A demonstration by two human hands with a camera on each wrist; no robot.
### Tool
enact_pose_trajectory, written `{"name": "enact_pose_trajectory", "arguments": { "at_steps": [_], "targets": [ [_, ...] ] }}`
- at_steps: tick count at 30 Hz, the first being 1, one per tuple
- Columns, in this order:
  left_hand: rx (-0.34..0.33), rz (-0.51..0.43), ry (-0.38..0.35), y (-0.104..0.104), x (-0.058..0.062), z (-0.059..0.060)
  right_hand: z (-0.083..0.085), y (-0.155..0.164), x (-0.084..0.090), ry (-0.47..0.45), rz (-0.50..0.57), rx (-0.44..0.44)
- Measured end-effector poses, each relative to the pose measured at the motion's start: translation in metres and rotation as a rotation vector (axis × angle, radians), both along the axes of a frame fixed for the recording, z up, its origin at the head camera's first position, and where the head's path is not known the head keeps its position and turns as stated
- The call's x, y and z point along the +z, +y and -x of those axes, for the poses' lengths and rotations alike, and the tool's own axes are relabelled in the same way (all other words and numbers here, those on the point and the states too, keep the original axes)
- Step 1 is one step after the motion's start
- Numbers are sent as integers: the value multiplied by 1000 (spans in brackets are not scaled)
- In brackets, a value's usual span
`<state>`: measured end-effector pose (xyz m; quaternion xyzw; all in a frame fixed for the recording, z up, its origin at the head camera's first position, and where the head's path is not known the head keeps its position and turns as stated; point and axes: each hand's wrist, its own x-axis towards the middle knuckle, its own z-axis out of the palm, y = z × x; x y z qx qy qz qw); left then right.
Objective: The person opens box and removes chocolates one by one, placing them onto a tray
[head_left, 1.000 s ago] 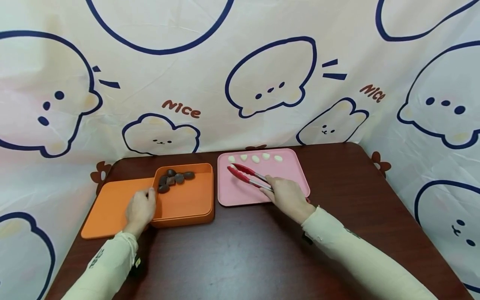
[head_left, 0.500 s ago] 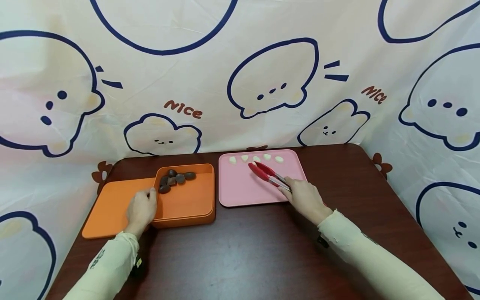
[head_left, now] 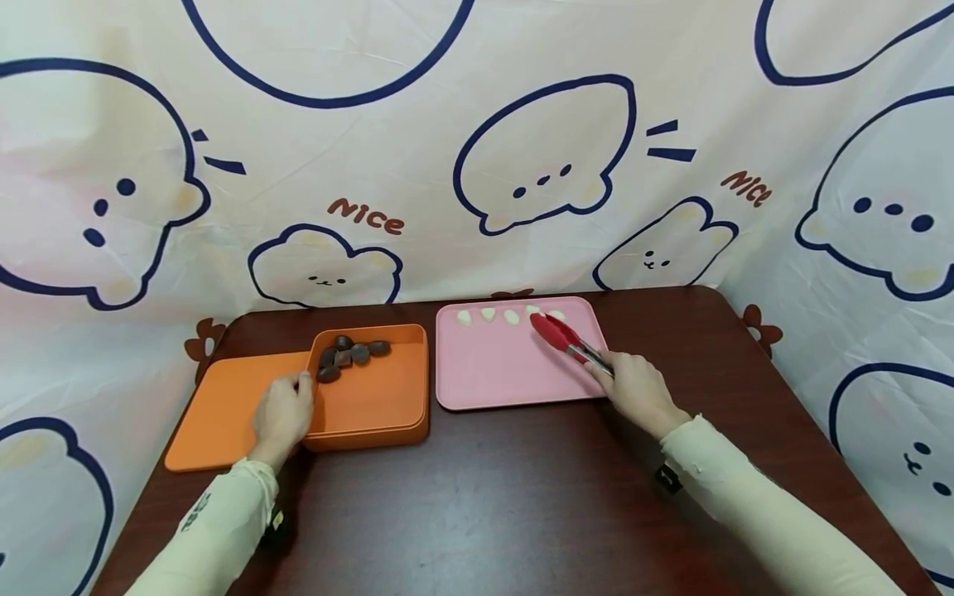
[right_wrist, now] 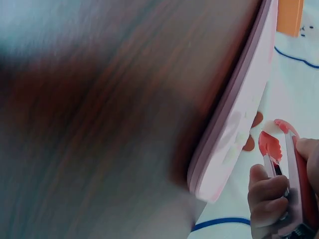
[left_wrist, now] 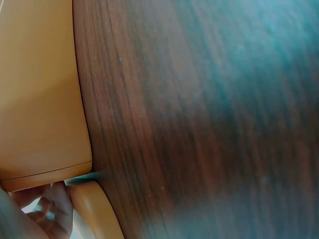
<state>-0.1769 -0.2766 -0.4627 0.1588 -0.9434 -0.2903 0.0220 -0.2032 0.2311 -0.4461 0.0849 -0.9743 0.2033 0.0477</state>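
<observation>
My left hand (head_left: 283, 414) grips the left wall of an orange box (head_left: 373, 406), its thumb at the rim. Inside, at the back left, lie several dark brown, chocolate-like pieces (head_left: 361, 354). My right hand (head_left: 637, 387) holds metal tongs with red tips (head_left: 553, 333) above the pink tray (head_left: 484, 372). Between those tips, the right wrist view shows a small white piece (right_wrist: 270, 127). Along the tray's far edge runs a row of several similar white pieces (head_left: 511, 317); the tongs overlap its right end in the head view.
A flat orange lid (head_left: 216, 414) lies left of the box, partly behind my left hand. Everything stands on a dark brown wooden table (head_left: 477, 497). A patterned cloth (head_left: 417, 165) hangs behind it and along the sides.
My right hand has moved the tongs rightward over the tray, from its left part to near the right end of the white row. My left hand has stayed at the box.
</observation>
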Motion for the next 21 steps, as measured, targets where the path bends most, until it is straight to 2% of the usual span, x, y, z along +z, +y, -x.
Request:
{"name": "enact_pose_trajectory", "arguments": {
  "at_steps": [10, 21],
  "targets": [
    [9, 6, 5, -1, -2, 1, 14, 26, 7, -89, 58, -83],
    [7, 18, 7, -1, -1, 1, 27, 44, 2, -212, 85, -148]
  ]
}}
